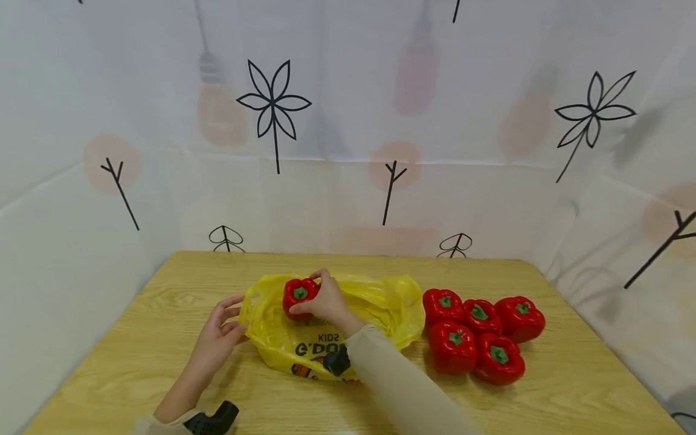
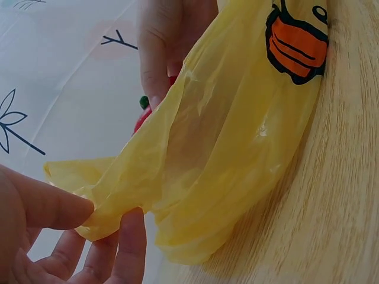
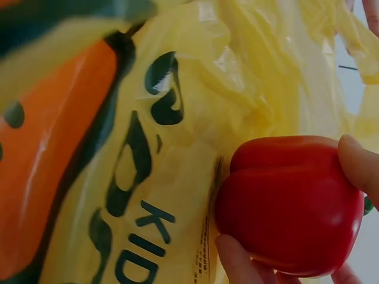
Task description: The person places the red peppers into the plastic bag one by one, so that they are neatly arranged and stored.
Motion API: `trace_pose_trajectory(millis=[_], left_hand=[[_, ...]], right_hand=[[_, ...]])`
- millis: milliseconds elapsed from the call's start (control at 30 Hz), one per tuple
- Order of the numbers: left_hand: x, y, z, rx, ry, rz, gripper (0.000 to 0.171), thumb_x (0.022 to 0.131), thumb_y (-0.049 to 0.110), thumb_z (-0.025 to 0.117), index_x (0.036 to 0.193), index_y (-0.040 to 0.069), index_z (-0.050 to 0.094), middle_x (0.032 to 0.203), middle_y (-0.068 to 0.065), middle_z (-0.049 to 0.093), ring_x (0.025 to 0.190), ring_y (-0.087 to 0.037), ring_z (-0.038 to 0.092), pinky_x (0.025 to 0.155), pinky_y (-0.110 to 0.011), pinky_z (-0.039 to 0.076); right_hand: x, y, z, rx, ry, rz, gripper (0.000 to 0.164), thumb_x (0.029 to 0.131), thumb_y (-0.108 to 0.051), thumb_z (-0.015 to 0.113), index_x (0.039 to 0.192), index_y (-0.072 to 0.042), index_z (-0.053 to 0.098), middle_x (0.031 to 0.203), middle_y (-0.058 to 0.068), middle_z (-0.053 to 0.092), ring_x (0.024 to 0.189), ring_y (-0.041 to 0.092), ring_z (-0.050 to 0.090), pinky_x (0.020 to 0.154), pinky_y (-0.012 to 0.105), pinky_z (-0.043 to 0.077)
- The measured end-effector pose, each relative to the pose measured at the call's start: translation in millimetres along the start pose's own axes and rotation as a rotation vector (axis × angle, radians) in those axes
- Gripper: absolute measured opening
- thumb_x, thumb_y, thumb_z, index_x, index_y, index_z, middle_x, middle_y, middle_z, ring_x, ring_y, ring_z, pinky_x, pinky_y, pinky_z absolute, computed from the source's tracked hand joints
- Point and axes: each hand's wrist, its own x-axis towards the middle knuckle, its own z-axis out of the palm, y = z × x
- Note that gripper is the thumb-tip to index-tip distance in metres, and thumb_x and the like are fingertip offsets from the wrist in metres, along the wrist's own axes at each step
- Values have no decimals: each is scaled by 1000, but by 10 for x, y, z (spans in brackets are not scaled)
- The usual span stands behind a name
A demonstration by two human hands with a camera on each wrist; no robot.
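A yellow plastic bag [image 1: 380,296] with dark print lies on the table, its mouth spread. Over that mouth, my right hand [image 1: 324,302] grips a red bell pepper [image 1: 293,307] with a green stem; the right wrist view shows the smooth red pepper [image 3: 290,204] between thumb and fingers, close to the printed side of the bag [image 3: 195,100]. At the bag's left end, my left hand [image 1: 217,332] pinches the rim. In the left wrist view the thumb and fingers of the left hand [image 2: 77,236] hold a fold of thin yellow plastic [image 2: 118,201].
To the right of the bag, several red bell peppers [image 1: 454,347] sit close together on the wooden table [image 1: 571,362]. A white cloth backdrop [image 1: 348,109] with plant drawings hangs behind the table and along its sides.
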Motion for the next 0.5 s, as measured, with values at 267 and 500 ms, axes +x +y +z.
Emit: trace_pose_trajectory(millis=[267,500], left_hand=[[-11,5,-7,-9,0,-6,50,94,-4,48,139,11,33,127,-18,41,100,-26,55,79,-36,52],[-16,16,-4,-5,-4,-9,50,94,-3,47,139,11,32,128,-18,41,100,-26,54,80,-36,52]], right_hand=[[2,34,34,-32,-28,-9,71,65,-19,87,119,-8,43,114,14,47,100,28,52,84,40,49],[-24,13,-29,-61,-83,-14,70,65,-14,86,121,-7,44,112,14,49,95,27,52,83,39,49]])
